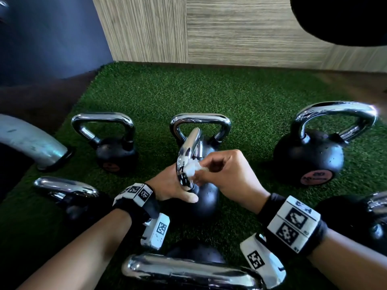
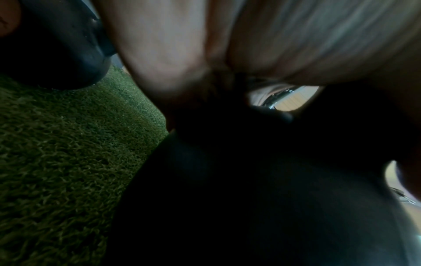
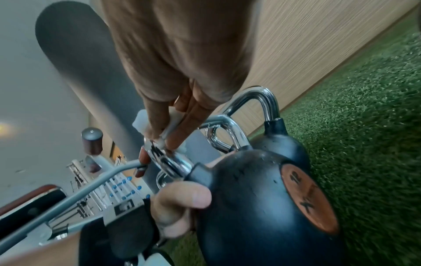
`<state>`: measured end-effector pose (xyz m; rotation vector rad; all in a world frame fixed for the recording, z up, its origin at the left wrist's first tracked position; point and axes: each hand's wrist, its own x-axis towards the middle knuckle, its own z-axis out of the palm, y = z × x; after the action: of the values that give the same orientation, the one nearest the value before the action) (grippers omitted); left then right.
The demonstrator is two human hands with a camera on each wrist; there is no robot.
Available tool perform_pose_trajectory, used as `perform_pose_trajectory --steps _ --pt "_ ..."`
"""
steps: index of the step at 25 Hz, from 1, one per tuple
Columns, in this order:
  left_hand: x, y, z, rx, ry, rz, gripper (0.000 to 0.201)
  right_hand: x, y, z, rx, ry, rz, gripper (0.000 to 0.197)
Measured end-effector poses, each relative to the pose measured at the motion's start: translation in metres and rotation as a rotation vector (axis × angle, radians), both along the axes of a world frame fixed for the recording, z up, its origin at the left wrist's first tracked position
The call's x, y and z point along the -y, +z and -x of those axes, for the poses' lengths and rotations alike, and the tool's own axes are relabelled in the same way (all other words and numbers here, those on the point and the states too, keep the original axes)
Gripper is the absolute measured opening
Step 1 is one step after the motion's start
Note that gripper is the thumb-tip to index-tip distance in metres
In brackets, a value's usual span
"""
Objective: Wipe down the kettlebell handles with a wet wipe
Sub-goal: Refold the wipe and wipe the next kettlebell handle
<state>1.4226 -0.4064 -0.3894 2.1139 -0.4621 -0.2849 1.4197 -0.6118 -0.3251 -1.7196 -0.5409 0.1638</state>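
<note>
A black kettlebell point(image 1: 206, 197) stands on the turf in the middle, its chrome handle point(image 1: 188, 151) turned edge-on to me. My left hand point(image 1: 172, 185) grips it where the handle meets the body, thumb lying across the black body. The right wrist view shows that thumb point(image 3: 182, 198) and fingertips curled behind the handle point(image 3: 230, 126). My right hand point(image 1: 228, 174) pinches a crumpled white wet wipe point(image 1: 192, 169) against the handle's near leg. In the right wrist view the wet wipe point(image 3: 142, 118) sits under the fingers of my right hand point(image 3: 164, 140). The left wrist view is dark and blurred.
Several more chrome-handled kettlebells stand around on the green turf point(image 1: 230, 95): back left point(image 1: 114, 151), back right point(image 1: 310, 155), front left point(image 1: 69, 191), one right below me point(image 1: 184, 271). A grey metal machine foot point(image 1: 31, 141) lies left. A wood-panel wall point(image 1: 240, 30) closes the back.
</note>
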Motion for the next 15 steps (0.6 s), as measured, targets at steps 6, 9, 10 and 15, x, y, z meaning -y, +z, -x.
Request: perform_pose_trajectory --steps 6,9,10,15 --pt "-0.003 -0.002 -0.001 0.071 -0.037 0.006 0.052 -0.004 -0.006 0.001 -0.013 0.021 -0.012 0.023" --pt "-0.004 -0.002 0.008 -0.043 -0.019 0.198 0.067 -0.005 -0.015 0.003 0.04 0.046 0.118 0.019" --pt "-0.002 0.0 0.012 -0.095 -0.023 0.296 0.077 -0.004 -0.016 0.001 0.088 0.064 0.196 0.016" --pt "0.003 -0.008 0.01 -0.184 -0.118 0.461 0.088 0.002 -0.011 -0.034 0.094 0.193 0.319 0.015"
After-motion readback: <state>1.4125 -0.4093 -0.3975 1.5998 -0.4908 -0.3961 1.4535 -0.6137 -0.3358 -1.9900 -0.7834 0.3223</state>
